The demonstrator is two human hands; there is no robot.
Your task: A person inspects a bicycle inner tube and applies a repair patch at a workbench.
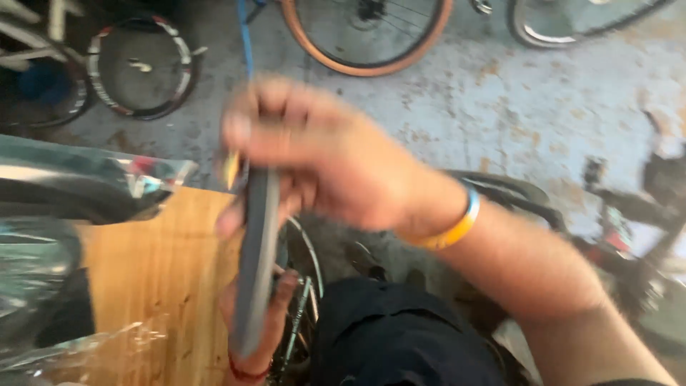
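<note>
My right hand (321,154) reaches in from the right, a yellow and blue band at its wrist. Its fingers are closed over the upper end of a dark grey rubber strip, likely a bicycle tyre or tube (256,250), held on edge. My left hand (261,325) is below it, mostly hidden behind the strip, with the fingers wrapped around its lower part and a red thread at the wrist. A thin wheel rim with spokes (309,261) shows just behind the strip. The picture is blurred by motion.
A wooden board (161,275) lies at the lower left with crinkled clear plastic wrap (68,186) over dark parts. On the worn concrete floor stand a tan-walled bicycle wheel (366,36), a black rim (139,68) and another bicycle (629,207) at the right.
</note>
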